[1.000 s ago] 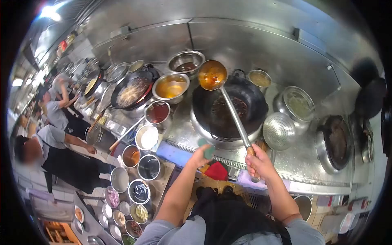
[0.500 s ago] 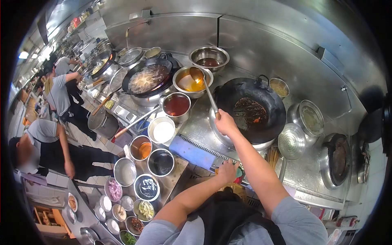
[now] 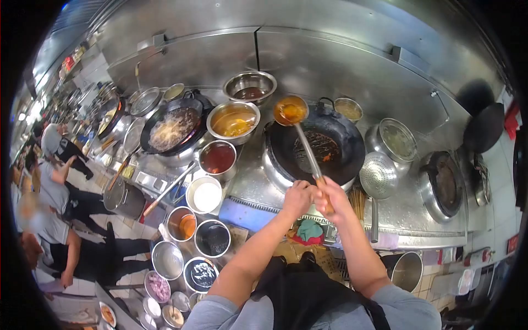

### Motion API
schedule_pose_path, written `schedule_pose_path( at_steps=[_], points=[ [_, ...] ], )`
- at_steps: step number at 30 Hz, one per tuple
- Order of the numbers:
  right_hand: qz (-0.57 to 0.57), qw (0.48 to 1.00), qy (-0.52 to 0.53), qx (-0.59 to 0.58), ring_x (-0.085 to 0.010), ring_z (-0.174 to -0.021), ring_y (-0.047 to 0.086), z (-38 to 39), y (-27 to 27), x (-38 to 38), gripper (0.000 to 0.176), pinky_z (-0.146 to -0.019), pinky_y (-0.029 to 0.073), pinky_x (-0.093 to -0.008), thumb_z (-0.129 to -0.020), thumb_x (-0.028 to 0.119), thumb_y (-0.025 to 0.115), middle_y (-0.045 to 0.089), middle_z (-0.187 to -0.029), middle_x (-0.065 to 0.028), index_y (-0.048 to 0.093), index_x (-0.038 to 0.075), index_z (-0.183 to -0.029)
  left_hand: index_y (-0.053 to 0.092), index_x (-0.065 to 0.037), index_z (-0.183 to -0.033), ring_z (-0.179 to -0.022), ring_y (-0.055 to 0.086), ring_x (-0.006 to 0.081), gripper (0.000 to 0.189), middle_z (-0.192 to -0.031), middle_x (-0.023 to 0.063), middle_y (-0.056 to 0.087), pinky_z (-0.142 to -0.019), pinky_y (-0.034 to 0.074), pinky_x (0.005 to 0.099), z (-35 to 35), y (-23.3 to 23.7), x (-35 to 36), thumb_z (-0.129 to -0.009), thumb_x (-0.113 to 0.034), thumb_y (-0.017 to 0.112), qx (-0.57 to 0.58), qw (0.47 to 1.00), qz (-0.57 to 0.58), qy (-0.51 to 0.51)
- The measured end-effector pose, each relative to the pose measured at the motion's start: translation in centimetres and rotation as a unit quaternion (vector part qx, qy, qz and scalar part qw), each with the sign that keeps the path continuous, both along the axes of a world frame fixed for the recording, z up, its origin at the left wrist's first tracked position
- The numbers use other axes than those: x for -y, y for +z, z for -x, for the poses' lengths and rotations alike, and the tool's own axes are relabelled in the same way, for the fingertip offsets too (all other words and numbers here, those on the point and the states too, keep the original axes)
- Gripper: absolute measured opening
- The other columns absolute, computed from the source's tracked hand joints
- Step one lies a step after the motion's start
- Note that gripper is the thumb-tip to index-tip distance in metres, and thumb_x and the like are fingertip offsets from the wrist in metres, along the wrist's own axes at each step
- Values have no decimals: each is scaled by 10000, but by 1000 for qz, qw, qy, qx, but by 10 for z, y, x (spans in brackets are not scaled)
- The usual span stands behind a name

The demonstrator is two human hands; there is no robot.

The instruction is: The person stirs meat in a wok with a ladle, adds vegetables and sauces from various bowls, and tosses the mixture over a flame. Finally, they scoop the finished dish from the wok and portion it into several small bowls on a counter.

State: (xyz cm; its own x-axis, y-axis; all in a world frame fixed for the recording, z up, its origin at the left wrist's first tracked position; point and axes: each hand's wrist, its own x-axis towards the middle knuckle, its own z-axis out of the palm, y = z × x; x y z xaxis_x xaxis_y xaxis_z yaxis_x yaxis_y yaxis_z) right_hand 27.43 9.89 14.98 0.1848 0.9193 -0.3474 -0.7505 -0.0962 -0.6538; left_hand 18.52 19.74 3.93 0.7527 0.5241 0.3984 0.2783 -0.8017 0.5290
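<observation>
My right hand (image 3: 334, 199) is closed around the wooden handle of a metal ladle (image 3: 308, 148). The ladle's bowl, filled with yellow-orange liquid, hangs over the back left rim of a black wok (image 3: 346, 129). Dark sauce and a few orange bits coat the wok's bottom. Beside the ladle handle, my left hand (image 3: 298, 198) is closed near the wok's front edge, its fingertips close to my right hand; what it grips is hidden. Left of the wok stands a steel bowl (image 3: 220, 132) of yellow liquid with orange bits.
Another wok (image 3: 151, 113) bubbles with pale foam on the left. Pots of red liquid (image 3: 218, 158) and white contents (image 3: 204, 197) line the left side. A perforated skimmer (image 3: 378, 175) lies to the right. Several people in grey shirts stand at the far left.
My right hand has lifted the ladle from the bowl of yellow liquid and brought it right, over the wok. My left hand has come up beside it. The view has shifted.
</observation>
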Motion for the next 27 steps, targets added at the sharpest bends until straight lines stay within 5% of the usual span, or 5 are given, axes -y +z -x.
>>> schedule_pose_path(
  at_steps=[5,9,11,16,27],
  points=[
    [202,926,-26,318,-86,-443,424,-17,4,73,364,-354,334,-224,-866,89,501,470,-683,-21,409,86,-1218,669,-122,-891,-899,554,279,136,-916,82,582,-758,471,404,-8,8,9,-793,-198,613,-27,997,48,62],
    [60,990,-127,21,-90,-443,428,-49,-77,94,504,-347,325,-224,-843,98,520,479,-685,-34,345,100,-1316,630,-131,-1075,-964,546,316,267,-1059,156,548,-845,446,398,6,11,30,-827,-224,592,77,986,141,34],
    [191,643,-139,728,-89,-437,418,-49,-128,100,494,-348,332,-224,-863,107,504,476,-681,-36,333,114,-1326,605,-134,-1129,-993,545,303,303,-1147,158,518,-873,433,379,29,22,51,-845,-235,579,120,978,173,-14],
    [91,978,-95,160,-60,-407,380,21,1,109,427,-340,348,-195,-928,130,429,426,-666,-12,301,110,-1336,590,-130,-1153,-1007,556,281,298,-1087,151,579,-879,430,356,96,-3,70,-881,-243,544,16,929,339,-148],
    [12,976,138,-167,-64,-433,393,110,-18,0,383,-370,352,-203,-935,145,433,431,-695,-8,356,124,-1310,581,-55,-1127,-753,522,68,267,-983,25,611,-635,392,198,227,-28,86,-912,-194,506,116,729,668,97]
  ],
)
